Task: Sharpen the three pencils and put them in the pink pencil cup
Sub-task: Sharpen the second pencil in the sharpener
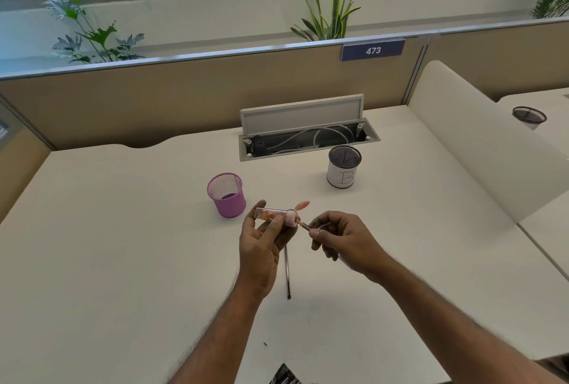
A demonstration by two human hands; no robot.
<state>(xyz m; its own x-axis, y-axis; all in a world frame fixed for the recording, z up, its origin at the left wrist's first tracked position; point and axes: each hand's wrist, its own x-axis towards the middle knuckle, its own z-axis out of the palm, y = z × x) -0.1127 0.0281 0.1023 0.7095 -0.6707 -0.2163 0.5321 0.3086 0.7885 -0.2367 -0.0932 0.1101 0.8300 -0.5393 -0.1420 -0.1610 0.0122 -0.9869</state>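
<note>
One pencil [304,226] pinched by right hand [345,240] enters sharpener [276,214] gripped by left hand [261,249]; second pencil [287,272] lies loose.

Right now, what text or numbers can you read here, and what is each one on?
"473": blue sign on the partition.
"B": hand-drawn on the white wrap of the black mesh cup.
Zigzag mark inside that cup: unreadable.
The pink pencil cup and sharpener show no text.

pencil cup [227,195]: pink mesh | second cup [342,171]: white, black mesh | desk [123,229]: cream
</note>
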